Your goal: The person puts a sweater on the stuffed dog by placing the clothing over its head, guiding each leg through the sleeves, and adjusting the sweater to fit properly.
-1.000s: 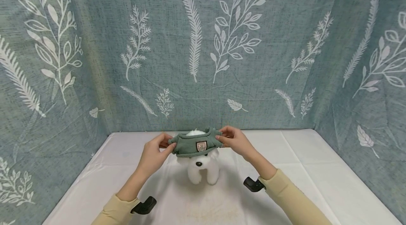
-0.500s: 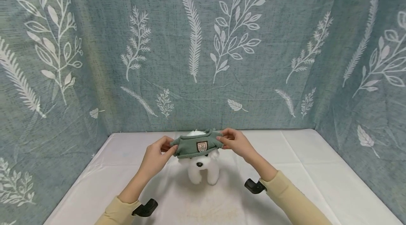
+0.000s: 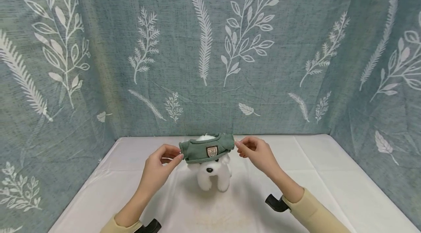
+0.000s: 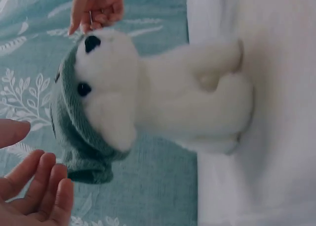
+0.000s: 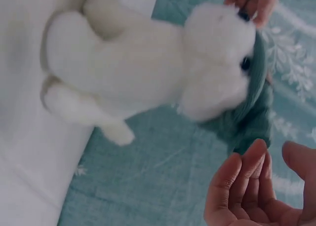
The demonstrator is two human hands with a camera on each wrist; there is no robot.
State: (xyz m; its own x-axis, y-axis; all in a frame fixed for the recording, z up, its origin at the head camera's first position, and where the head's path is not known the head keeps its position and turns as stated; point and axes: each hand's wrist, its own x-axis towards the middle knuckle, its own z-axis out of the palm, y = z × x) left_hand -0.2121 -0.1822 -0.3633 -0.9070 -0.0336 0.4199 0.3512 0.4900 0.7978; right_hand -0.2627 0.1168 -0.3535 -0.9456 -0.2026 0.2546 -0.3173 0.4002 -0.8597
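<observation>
A white plush dog [image 3: 214,171] with a black nose stands on the table. Over the top of its head lies a small green doll's sweater [image 3: 198,151] with a crest patch, its short sleeves sticking out to both sides. My left hand [image 3: 158,167] is beside the left sleeve, thumb and fingers spread apart, as the left wrist view shows. At the other sleeve's end is my right hand [image 3: 263,156]; the right wrist view shows its thumb apart from slightly bent fingers. Neither hand grips the cloth. Both wrist views show the dog's eyes below the sweater's edge.
A white cloth covers the table [image 3: 296,174]. Blue-green curtains [image 3: 158,79] with white leaf prints hang behind it and along both sides. Black wrist devices [image 3: 276,203] sit at the cuffs of the beige sleeves.
Both hands pinched the sweater's sleeves earlier; now they have let go and drawn slightly outward. The sweater stays on the dog's head. The head view has shifted slightly.
</observation>
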